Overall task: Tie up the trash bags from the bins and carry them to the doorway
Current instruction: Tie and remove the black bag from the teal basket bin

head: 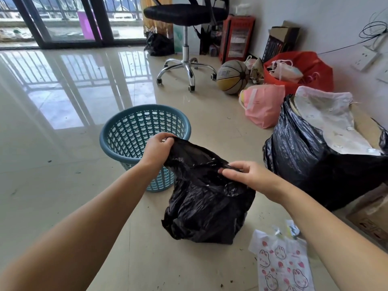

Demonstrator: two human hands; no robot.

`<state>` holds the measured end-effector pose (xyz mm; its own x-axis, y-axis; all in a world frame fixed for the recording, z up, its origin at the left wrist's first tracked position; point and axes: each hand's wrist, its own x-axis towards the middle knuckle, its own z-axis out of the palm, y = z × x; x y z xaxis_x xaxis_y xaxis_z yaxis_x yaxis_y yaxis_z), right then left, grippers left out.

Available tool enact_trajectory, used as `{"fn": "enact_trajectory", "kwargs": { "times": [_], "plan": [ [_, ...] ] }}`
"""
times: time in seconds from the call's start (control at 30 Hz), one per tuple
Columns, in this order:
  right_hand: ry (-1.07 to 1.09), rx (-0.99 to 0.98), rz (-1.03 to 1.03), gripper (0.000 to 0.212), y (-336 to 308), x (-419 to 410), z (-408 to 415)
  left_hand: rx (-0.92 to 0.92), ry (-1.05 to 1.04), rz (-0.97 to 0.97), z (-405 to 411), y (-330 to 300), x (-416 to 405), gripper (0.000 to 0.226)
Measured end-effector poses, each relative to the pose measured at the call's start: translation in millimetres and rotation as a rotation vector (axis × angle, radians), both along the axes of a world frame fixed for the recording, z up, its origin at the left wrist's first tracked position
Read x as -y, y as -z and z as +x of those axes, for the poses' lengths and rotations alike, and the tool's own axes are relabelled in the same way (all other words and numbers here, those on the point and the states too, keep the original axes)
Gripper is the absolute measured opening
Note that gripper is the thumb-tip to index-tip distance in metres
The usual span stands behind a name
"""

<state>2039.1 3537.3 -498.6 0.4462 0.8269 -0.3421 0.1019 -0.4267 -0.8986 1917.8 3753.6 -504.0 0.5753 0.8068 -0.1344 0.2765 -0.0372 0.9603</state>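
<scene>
A small black trash bag (206, 208) stands on the tiled floor just right of an empty blue lattice bin (138, 131). My left hand (157, 149) grips the bag's top edge on the left side. My right hand (244, 175) pinches the top edge on the right side. The bag's mouth is stretched between both hands and is untied. A much larger black trash bag (310, 158), stuffed with white material and open at the top, sits on the floor at the right.
An office chair (186, 38) stands behind the bin, with a basketball (232, 77), pink bag (263, 105) and red bag (304, 68) along the right wall. A printed plastic bag (283, 263) lies on the floor near right. Glass sliding doors (69, 19) are at the back left.
</scene>
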Motion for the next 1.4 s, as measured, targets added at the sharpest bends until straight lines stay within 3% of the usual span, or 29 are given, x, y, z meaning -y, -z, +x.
{"fn": "enact_trajectory", "kwargs": {
  "times": [0.1,0.23,0.27,0.3,0.4,0.5,0.57,0.67,0.77,0.83,0.93,0.97,1.03,1.1,1.17,1.27,1.3,1.4],
  "plan": [
    [-0.039,0.073,0.005,0.016,-9.9,-1.2,-2.0,-0.011,0.026,0.009,1.6,-4.2,3.7,0.025],
    [0.185,0.157,0.282,0.013,-25.9,-14.5,-6.8,-0.204,0.298,0.601,4.7,-26.9,24.9,0.058],
    [0.191,0.164,0.335,0.014,-30.0,-18.7,-9.6,-0.218,0.408,0.666,7.6,-36.1,34.0,0.063],
    [0.161,0.155,0.378,0.015,-33.9,-22.2,-13.0,-0.219,0.523,0.648,10.9,-43.6,43.0,0.066],
    [0.081,0.152,0.432,0.029,-42.1,-26.6,-19.5,-0.13,0.701,0.316,14.2,-51.0,58.3,0.058],
    [0.339,0.236,0.46,0.04,-35.9,-24.8,-3.3,-0.148,0.69,0.143,7.1,-44.0,47.5,0.029],
    [0.421,0.314,0.361,0.04,-20.5,-21.1,13.2,-0.189,0.648,0.111,0.3,-40.4,39.7,0.025],
    [0.167,0.533,0.053,0.051,13.5,-19.6,17.2,-0.144,0.638,-0.034,-7.4,-43.5,35.1,0.021],
    [-0.028,0.713,-0.032,0.051,36.4,-27.8,4.7,-0.131,0.728,-0.145,-13.7,-43.8,32.8,0.017],
    [-0.07,0.687,-0.039,0.046,37.9,-37.3,-5.3,-0.175,0.776,-0.159,-17.4,-41.0,30.1,0.018],
    [-0.065,0.629,-0.252,0.07,37.1,-50.3,-12.6,-0.254,0.822,-0.16,-22.4,-40.2,26.2,0.014],
    [-0.042,0.623,-0.274,0.06,39.4,-52.4,-13.7,-0.263,0.825,-0.169,-23.6,-40.6,24.5,0.013],
    [0.021,0.59,-0.237,0.022,45.3,-53.5,-13.8,-0.258,0.827,-0.172,-24.7,-39.5,20.6,0.014],
    [0.074,0.597,-0.195,0.031,46.6,-52.6,-12.0,-0.215,0.763,-0.127,-23.2,-36.4,19.0,0.017],
    [0.186,0.648,-0.075,0.039,41.8,-52.0,-8.4,-0.124,0.547,-0.017,-17.6,-31.5,17.5,0.022],
    [0.39,0.532,0.245,0.016,16.0,-51.9,-3.8,-0.021,0.218,0.148,-8.9,-28.7,15.0,0.03],
    [0.391,0.419,0.346,0.014,6.2,-51.5,-4.4,-0.034,0.203,0.177,-6.8,-29.0,16.1,0.029],
    [0.196,0.226,0.463,0.042,-9.6,-49.7,-16.4,-0.138,0.29,0.106,-0.4,-30.1,27.5,0.041]
  ]
}}
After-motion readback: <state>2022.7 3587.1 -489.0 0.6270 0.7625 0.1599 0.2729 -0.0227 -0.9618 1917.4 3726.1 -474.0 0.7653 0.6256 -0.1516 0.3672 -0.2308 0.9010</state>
